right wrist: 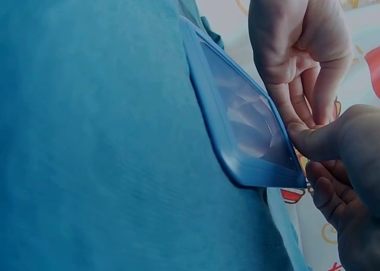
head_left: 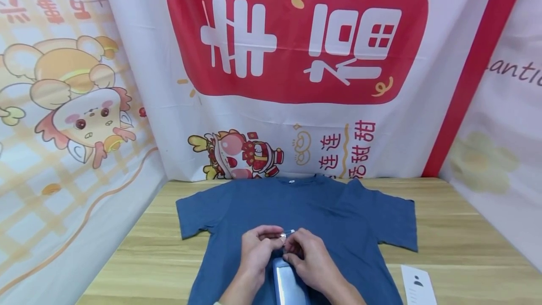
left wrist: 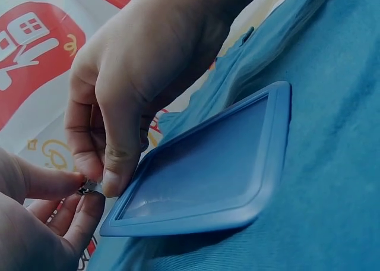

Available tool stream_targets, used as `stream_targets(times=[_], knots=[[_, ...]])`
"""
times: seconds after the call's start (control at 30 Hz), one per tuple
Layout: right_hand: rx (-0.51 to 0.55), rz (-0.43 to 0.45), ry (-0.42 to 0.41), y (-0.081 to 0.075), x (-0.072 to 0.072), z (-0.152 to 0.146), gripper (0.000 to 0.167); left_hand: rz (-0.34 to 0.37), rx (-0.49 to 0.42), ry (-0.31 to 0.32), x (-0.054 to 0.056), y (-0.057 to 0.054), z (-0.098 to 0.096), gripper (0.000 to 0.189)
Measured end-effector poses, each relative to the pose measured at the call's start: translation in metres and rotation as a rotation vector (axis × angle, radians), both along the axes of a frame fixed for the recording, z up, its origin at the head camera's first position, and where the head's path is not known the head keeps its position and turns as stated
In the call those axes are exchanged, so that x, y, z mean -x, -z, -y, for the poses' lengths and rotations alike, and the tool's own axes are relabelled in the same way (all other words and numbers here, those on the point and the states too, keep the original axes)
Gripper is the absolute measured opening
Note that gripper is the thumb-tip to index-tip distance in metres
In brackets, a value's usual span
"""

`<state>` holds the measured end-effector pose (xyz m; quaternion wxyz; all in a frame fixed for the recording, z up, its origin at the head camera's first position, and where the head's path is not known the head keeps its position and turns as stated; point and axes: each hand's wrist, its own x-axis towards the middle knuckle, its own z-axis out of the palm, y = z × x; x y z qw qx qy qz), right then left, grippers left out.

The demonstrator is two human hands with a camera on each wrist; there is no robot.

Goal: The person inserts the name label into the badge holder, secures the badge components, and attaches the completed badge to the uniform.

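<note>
A blue badge holder (head_left: 290,284) with a clear window lies over a dark blue T-shirt (head_left: 347,229) that is spread flat. Beyond its top end, my left hand (head_left: 260,251) pinches a small metal badge clip (left wrist: 88,186) between thumb and fingertips. My right hand (head_left: 311,258) faces it from the other side, thumb and forefinger pinching the short clear strap (left wrist: 100,188) beside the clip. In the right wrist view, the fingertips of both hands meet at the end of the holder, partly hiding the clip and strap.
A white card (head_left: 418,286) with a dark print lies on the wooden table (head_left: 440,229), right of the shirt. Printed cloth hangs behind the table (head_left: 296,36) and along both sides.
</note>
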<state>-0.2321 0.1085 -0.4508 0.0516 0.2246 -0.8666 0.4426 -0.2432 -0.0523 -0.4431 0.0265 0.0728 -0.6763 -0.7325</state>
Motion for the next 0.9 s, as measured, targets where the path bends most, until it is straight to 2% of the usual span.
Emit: stream_targets(times=[0.5,0.7,0.9], knots=[[0.025,0.02,-0.015,-0.002,-0.0041,0.0012,0.017,-0.015,-0.024,0.012,-0.0015,-0.0012,0.0007,0.021],[0.007,-0.03,-0.006,-0.0021,-0.0061,0.0027,0.019,-0.005,-0.044,0.007,-0.0022,-0.0007,0.0017,0.021],[-0.05,-0.121,0.017,-0.0006,-0.0078,0.0029,0.021,-0.029,-0.039,-0.004,0.0008,0.0026,-0.0005,0.02]])
